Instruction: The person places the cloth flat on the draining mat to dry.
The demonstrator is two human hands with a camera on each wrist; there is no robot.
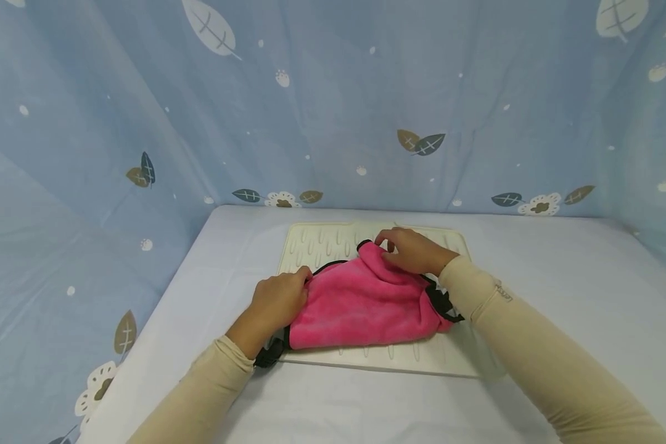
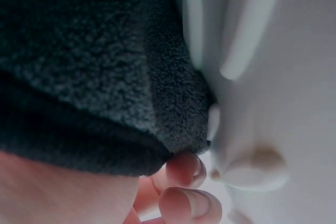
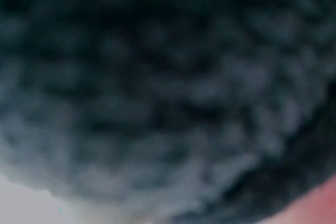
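A pink fleece cloth [image 1: 361, 308] with black trim and a dark grey fuzzy underside lies bunched over a cream ridged mat [image 1: 316, 240]. My left hand [image 1: 277, 302] grips its left edge; in the left wrist view, fingertips [image 2: 184, 171] show beside the dark fleece [image 2: 121, 72]. At the far side, near a raised black-trimmed corner, my right hand [image 1: 413, 250] holds a fold of the cloth between curled fingers and thumb. Blurred dark fleece [image 3: 157, 87] fills most of the right wrist view and hides the right fingers there.
The mat lies on a white-covered table [image 1: 555, 277]. A blue curtain [image 1: 333, 98] printed with leaves and flowers hangs behind and along both sides. Black trimmed parts [image 1: 441, 302] of the cloth stick out under the right forearm.
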